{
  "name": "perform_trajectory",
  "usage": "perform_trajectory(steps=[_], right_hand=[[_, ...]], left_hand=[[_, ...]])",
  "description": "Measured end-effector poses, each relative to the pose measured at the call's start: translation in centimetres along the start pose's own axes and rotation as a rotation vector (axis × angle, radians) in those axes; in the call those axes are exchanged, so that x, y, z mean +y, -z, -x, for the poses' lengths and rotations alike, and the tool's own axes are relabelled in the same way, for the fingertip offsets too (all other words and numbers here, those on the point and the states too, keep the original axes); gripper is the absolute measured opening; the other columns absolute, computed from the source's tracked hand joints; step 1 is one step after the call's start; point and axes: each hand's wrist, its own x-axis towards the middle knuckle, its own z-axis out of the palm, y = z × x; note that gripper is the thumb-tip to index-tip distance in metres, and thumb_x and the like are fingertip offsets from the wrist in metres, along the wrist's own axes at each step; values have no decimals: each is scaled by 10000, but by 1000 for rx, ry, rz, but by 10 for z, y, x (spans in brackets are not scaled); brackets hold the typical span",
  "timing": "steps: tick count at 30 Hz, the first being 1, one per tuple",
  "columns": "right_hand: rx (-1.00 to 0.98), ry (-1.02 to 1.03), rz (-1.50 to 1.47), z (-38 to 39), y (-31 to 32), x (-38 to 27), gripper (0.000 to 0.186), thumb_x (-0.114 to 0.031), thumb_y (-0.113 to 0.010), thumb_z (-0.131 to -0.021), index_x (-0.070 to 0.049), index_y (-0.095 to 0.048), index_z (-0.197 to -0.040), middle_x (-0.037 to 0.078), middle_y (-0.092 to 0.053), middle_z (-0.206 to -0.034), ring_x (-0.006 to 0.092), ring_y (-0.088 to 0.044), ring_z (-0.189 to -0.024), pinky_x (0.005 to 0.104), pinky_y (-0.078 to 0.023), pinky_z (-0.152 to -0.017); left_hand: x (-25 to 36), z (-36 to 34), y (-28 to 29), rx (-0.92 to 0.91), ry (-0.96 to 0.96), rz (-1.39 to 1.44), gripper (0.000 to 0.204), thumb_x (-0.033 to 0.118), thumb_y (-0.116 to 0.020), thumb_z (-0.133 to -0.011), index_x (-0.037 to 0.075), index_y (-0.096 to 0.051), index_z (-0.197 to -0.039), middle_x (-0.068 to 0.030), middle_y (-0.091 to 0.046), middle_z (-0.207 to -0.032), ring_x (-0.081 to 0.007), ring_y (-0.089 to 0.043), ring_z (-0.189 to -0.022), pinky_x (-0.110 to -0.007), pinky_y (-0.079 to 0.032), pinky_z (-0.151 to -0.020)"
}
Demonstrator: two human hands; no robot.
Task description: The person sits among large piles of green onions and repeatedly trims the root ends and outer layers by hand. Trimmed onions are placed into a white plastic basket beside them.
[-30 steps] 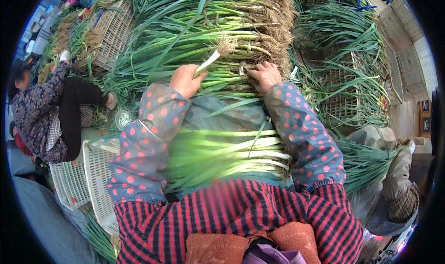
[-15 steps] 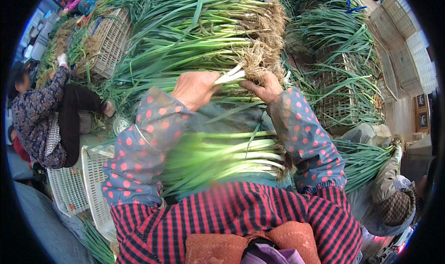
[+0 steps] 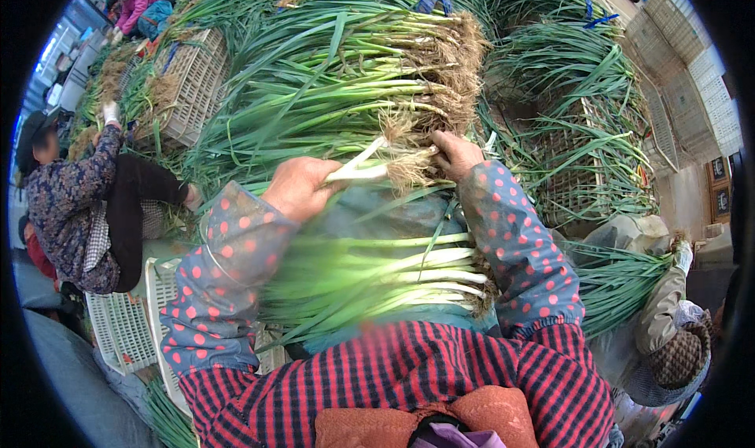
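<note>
In my left hand (image 3: 303,188), closed, are a couple of green onions (image 3: 363,173), gripped by their white stems with the roots pointing right. My right hand (image 3: 460,155) pinches at the tips of their brown roots (image 3: 413,170). Below my hands, across my lap, lies a bunch of green onions (image 3: 409,267) with white stems to the right and leaves to the left, partly blurred. A large heap of unpeeled green onions (image 3: 354,78) spreads beyond my hands, its root ends to the right.
A crate (image 3: 193,86) stands at the far left beside a seated person (image 3: 71,204); another person (image 3: 141,7) works farther back. White crates (image 3: 122,330) stand at lower left. More green onions (image 3: 566,78) lie at right, where a person in a patterned hat (image 3: 676,361) holds a bunch (image 3: 621,279).
My left hand has moved left and down with the green onions, and their white stems have slid away from my right hand. My right hand has dropped slightly.
</note>
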Motion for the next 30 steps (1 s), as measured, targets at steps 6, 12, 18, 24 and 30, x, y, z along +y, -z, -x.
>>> perform_trajectory(steps=[6,12,18,24,30], right_hand=[[130,-722,-313,2,4,37,253,-253,-640,-802,-107,-630,-1009,135,-651,-892,284,-628,-853,348,-479,-770],[595,15,173,-11,51,-22,260,-131,-699,-727,-104,-641,-979,89,-605,-1073,278,-559,-974,384,-409,-853],[364,356,275,-29,90,-103,443,-287,-712,-692,-119,-585,-1081,71,-595,-1025,269,-528,-1006,408,-367,-903],[-46,86,-327,-16,85,-107,542,-425,-698,-714,-64,-582,-1102,109,-632,-786,280,-622,-702,363,-494,-640],[-15,-54,-618,-17,66,-99,285,-310,-630,-803,-26,-625,-782,115,-583,-681,218,-563,-594,322,-442,-577]], left_hand=[[-34,43,31,162,327,409,203,152,-582,-832,21,-638,-977,-53,-650,-779,-134,-578,-697,-284,-450,-639],[-51,31,34,30,324,658,213,193,-547,-881,22,-642,-965,36,-556,-689,-39,-460,-607,-210,-371,-539],[-24,2,21,-179,341,925,270,250,-581,-878,-11,-606,-944,34,-468,-575,-38,-388,-469,-202,-292,-431],[-26,2,18,-208,241,887,214,176,-581,-873,-18,-608,-960,-22,-615,-794,-51,-509,-675,-211,-422,-608],[-16,-5,0,-87,118,803,194,133,-586,-874,-8,-624,-1002,11,-621,-823,-51,-504,-772,-236,-433,-709]])
